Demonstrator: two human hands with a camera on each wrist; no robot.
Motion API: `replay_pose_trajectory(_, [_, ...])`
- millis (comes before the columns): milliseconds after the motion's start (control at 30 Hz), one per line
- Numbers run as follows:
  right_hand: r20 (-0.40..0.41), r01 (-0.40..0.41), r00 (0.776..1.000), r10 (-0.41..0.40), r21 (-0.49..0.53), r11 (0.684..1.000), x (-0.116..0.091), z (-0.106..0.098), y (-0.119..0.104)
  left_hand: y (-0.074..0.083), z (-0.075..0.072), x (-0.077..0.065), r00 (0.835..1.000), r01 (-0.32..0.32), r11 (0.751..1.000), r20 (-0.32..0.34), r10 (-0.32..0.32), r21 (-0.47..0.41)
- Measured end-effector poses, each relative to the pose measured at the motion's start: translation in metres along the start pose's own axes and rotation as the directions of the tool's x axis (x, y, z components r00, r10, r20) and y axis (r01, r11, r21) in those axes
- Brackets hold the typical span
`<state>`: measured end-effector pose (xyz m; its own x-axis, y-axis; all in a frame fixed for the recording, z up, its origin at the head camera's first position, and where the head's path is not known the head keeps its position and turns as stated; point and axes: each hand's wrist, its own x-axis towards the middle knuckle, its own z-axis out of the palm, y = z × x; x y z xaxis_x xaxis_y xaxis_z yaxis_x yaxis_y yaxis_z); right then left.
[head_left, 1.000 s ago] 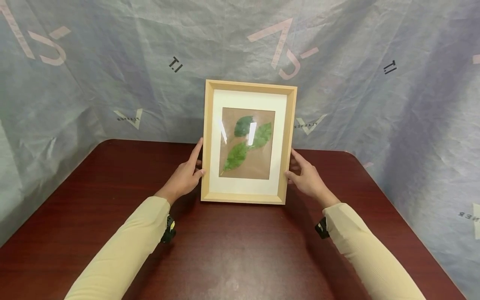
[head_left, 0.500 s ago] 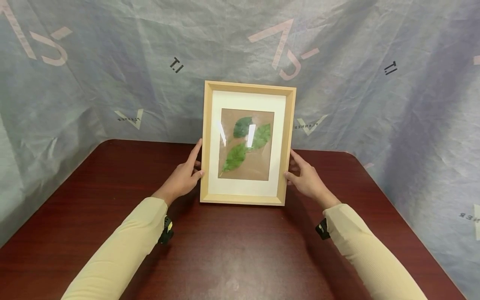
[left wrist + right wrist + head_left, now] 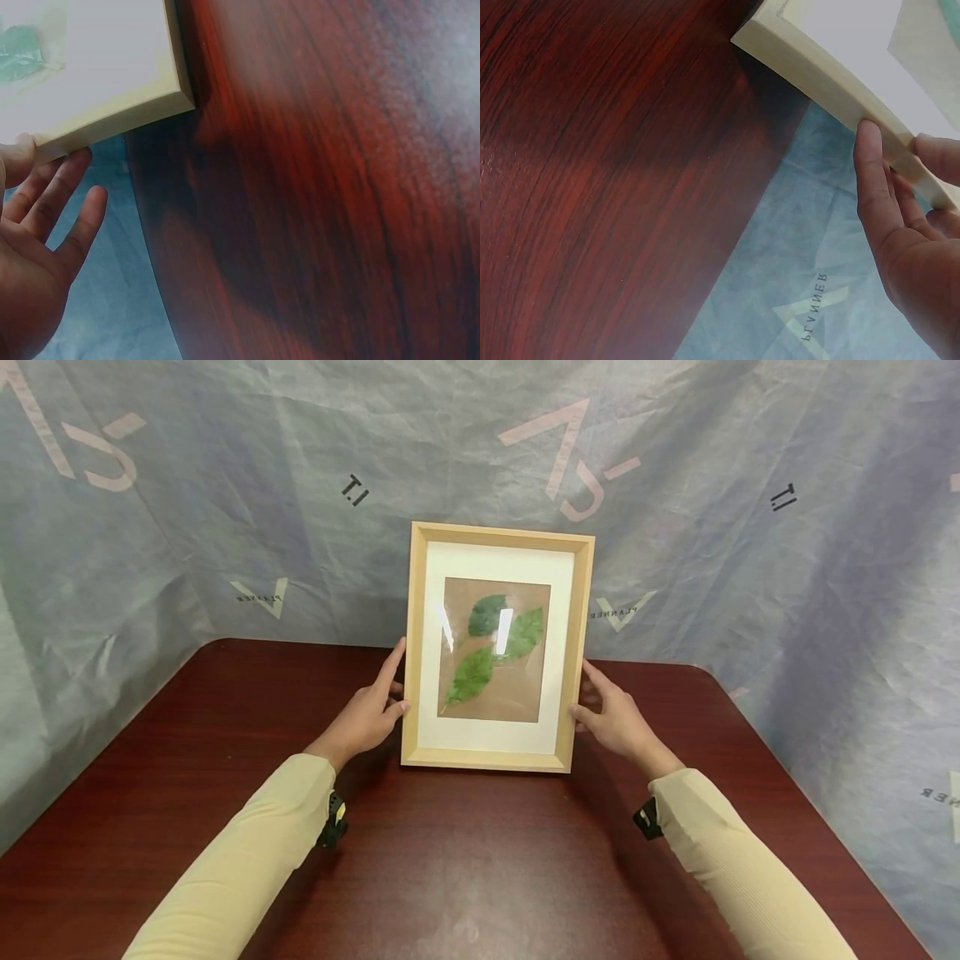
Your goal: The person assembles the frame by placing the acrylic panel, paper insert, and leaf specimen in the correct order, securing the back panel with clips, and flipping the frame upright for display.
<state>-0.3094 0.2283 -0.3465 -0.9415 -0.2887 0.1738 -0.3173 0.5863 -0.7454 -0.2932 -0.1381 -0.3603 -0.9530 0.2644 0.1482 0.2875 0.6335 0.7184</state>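
Observation:
A picture frame [image 3: 487,760] of pale wood stands nearly upright over the table, its front facing me. Inside, a white mat surrounds green leaves [image 3: 471,675] on a brown backing, and light glares off the clear front. My left hand [image 3: 363,717] holds the left side at its lower half, thumb at the front edge and the other fingers along the side and partly hidden behind. On the opposite side my right hand [image 3: 618,720] grips at a similar height; in the right wrist view its thumb lies at the front edge and its fingers [image 3: 870,161] reach the outer side.
The dark red wood-grain table [image 3: 480,860] has rounded far corners. Behind it and along both sides hangs a grey printed cloth [image 3: 420,435]. Each wrist wears a black strap, the left one [image 3: 333,822] and the right one [image 3: 647,818], below beige sleeves.
The picture frame and both hands stay almost still; only slight shifts of a few pixels show in the head view. The grip on both sides is the same.

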Motion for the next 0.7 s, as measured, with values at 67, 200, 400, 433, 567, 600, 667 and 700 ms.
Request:
replay_pose_trajectory(67, [-0.001,0.003,1.000,-0.003,0.005,1.000,0.0001,0.0001,0.0000,0.0000,0.0000,-0.0001,1.000,0.000,1.000,0.001,0.000,0.000])
replay_pose_trajectory(200, [-0.003,0.011,1.000,-0.011,0.005,1.000,0.0004,0.0005,-0.0003,0.0001,-0.0002,-0.0006,1.000,0.003,1.000,0.001,-0.003,-0.001])
replay_pose_trajectory(400, [-0.009,0.024,1.000,-0.024,-0.009,1.000,0.0012,0.0001,0.0004,0.0000,-0.0007,-0.0007,1.000,-0.003,1.000,0.002,0.003,-0.006])
replay_pose_trajectory(433, [-0.010,0.026,1.000,-0.026,-0.012,1.000,0.0014,0.0001,0.0005,-0.0002,-0.0007,-0.0006,1.000,-0.005,1.000,0.001,0.005,-0.007])
replay_pose_trajectory(567, [-0.006,0.027,1.000,-0.027,-0.018,0.999,0.0021,0.0002,0.0003,-0.0015,-0.0011,-0.0002,1.000,-0.013,1.000,-0.001,0.013,-0.007])
replay_pose_trajectory(600, [-0.005,0.026,1.000,-0.026,-0.017,1.000,0.0022,0.0003,0.0003,-0.0017,-0.0012,-0.0003,1.000,-0.015,1.000,-0.003,0.015,-0.008])
replay_pose_trajectory(667, [-0.001,0.025,1.000,-0.025,-0.012,1.000,0.0023,0.0006,0.0001,-0.0024,-0.0015,-0.0005,1.000,-0.017,1.000,-0.003,0.017,-0.009])
replay_pose_trajectory(700, [0.001,0.025,1.000,-0.025,-0.009,1.000,0.0023,0.0009,0.0000,-0.0027,-0.0017,-0.0008,1.000,-0.018,1.000,-0.003,0.018,-0.009])
